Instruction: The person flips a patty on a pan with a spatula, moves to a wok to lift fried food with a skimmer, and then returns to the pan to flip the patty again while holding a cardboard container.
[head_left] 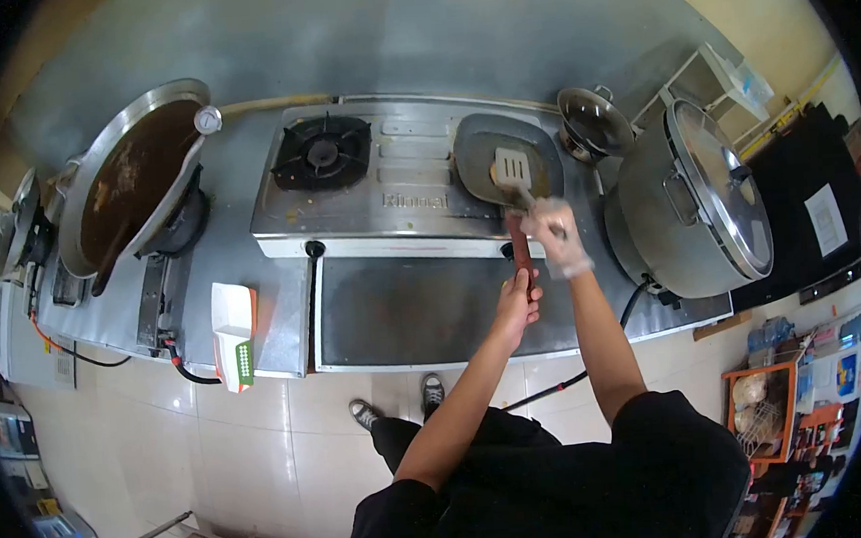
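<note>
My left hand (pixel 517 301) is closed around the reddish-brown handle (pixel 520 246) of a square grey frying pan (pixel 482 147), which sits over the right side of the stove. In a clear plastic glove, my right hand (pixel 559 237) grips a slotted spatula (pixel 513 169). The spatula's pale head is inside the pan, over a small yellowish-brown piece of food (pixel 494 172) that it partly covers. What the food is, I cannot make out.
The two-burner stove (pixel 417 203) has a bare left burner (pixel 322 154). Left stands a wide pan of dark liquid (pixel 139 178) with a thermometer (pixel 207 120). An open paper food box (pixel 233 316) lies near the counter edge. Right are a small pot (pixel 594 121) and a large lidded pot (pixel 658 196).
</note>
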A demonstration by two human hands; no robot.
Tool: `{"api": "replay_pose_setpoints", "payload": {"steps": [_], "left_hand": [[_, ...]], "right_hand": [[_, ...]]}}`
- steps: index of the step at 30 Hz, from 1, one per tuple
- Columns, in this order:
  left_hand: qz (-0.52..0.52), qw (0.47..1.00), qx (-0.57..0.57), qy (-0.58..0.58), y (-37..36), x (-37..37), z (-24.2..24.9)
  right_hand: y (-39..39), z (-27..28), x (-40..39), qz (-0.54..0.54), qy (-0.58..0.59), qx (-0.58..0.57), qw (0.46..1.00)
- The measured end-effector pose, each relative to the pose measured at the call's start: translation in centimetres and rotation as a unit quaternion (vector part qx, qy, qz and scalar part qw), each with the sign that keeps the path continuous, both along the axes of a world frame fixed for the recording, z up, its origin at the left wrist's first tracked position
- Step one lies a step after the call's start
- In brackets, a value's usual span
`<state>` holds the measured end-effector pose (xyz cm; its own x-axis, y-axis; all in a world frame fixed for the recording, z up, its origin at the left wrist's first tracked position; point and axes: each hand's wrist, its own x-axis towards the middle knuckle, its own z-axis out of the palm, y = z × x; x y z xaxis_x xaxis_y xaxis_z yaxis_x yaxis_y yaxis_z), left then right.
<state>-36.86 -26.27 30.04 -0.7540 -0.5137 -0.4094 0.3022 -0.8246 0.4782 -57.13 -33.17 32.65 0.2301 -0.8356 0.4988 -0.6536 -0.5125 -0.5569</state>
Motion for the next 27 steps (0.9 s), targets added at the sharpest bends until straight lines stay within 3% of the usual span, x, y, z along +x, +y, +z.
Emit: {"api": "replay_pose_setpoints", "payload": {"steps": [1,2,3,5,10,15,18,19,23,27], "left_hand": [[0.002,1.000,0.000,0.007,0.4,0.0,-0.3],[0.003,1.000,-0.002,0.012,0.4,-0.1,-0.6],[0.008,1.000,-0.010,0.020,0.0,-0.3,-0.7],[0.014,0.999,-0.004,0.031,0.0,-0.4,-0.9],[0.001,1.000,-0.008,0.030,-0.5,0.2,-0.5],[-0.003,0.999,0.009,0.052,-0.2,-0.5,-1.1],[-0.023,0.999,0.003,0.036,-0.2,-0.6,-1.4],[-0.026,0.999,-0.002,0.023,-0.3,-0.7,-1.5],[-0.028,0.999,0.006,0.032,-0.6,-1.4,-2.3],[0.036,0.991,0.078,0.102,-0.5,-2.2,-3.3]], "right_hand": [[0.1,1.1,1.0,-0.006,0.012,-0.011,1.000],[-1.6,1.3,5.2,-0.141,-0.206,-0.172,0.953],[-3.5,1.9,5.5,-0.165,-0.226,-0.178,0.943],[-4.7,2.5,5.4,-0.156,-0.212,-0.145,0.954],[1.4,3.2,4.1,-0.019,-0.123,-0.021,0.992],[-1.4,4.3,3.4,-0.084,-0.073,-0.010,0.994],[-0.9,5.3,4.7,0.027,-0.007,-0.009,1.000],[0.0,5.0,4.9,0.010,0.049,0.051,0.997],[3.2,4.4,5.1,0.018,0.178,0.033,0.983],[4.9,4.1,6.0,0.003,0.149,0.064,0.987]]}}
